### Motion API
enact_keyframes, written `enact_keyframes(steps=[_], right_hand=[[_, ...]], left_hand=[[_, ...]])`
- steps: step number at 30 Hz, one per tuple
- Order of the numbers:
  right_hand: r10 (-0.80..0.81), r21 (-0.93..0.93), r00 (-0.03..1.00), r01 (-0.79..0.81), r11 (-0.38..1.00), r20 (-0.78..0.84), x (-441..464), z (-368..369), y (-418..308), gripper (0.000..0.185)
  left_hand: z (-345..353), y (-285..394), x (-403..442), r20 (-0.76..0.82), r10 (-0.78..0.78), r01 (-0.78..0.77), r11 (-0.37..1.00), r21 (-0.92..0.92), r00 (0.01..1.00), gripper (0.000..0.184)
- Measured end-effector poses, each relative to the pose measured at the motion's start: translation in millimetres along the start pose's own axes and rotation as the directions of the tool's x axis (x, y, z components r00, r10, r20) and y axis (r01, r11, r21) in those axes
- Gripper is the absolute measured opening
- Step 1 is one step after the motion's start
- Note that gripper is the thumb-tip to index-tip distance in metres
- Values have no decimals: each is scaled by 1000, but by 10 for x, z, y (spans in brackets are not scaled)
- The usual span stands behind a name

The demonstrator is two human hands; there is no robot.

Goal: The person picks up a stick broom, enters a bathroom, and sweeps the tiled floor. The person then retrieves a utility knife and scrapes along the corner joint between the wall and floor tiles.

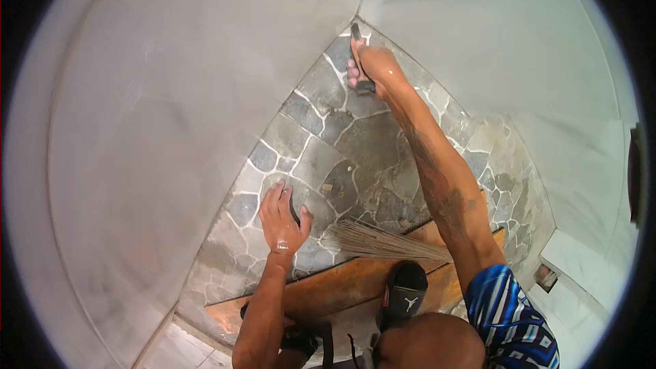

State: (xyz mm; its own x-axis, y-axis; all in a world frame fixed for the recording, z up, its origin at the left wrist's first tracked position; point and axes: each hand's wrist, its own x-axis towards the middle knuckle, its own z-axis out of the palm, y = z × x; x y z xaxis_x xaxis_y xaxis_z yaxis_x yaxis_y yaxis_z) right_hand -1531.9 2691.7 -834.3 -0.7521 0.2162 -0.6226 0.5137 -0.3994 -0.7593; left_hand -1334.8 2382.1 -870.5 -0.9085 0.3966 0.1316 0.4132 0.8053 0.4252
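Note:
My left hand point(283, 222) rests on the stone-patterned floor point(372, 140), fingers stretched out and thumb apart, holding nothing that shows. Far forward, by the corner where two walls meet, my right hand point(376, 65) is closed around a small hand tool point(356, 31). The tool has a narrow dark end pointing at the corner and a dark block at its near end; its exact kind is unclear. Pale joint lines run between the grey stones beneath both hands.
A bundle of thin sticks point(383, 240), like a stick broom, lies across wooden boards point(342, 277) near my knees. A black sandal point(408, 287) is on the boards. Pale walls point(171, 116) rise on both sides. A small square opening point(546, 277) is at right.

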Motion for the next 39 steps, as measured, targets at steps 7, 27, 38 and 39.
enact_keyframes(steps=[7, 27, 38, 39], right_hand=[[183, 156, 966, -213, 965, 183, 189, -353, -216, 19], [-41, -95, 999, 42, 995, 15, -304, -688, -200, 35], [7, -99, 997, -15, 995, -81, -229, -590, -144, 34], [-15, -92, 998, 9, 996, -59, -220, -619, -118, 34]], left_hand=[[5, 4, -58, -9, 0, 0, 1000, 11, 1000, 55], [29, 39, 3, -11, -3, 3, 1000, -2, 1000, 51], [29, 46, 17, -32, 3, -2, 999, 48, 999, 52], [43, 46, -2, -28, 14, -13, 999, 52, 999, 52]])
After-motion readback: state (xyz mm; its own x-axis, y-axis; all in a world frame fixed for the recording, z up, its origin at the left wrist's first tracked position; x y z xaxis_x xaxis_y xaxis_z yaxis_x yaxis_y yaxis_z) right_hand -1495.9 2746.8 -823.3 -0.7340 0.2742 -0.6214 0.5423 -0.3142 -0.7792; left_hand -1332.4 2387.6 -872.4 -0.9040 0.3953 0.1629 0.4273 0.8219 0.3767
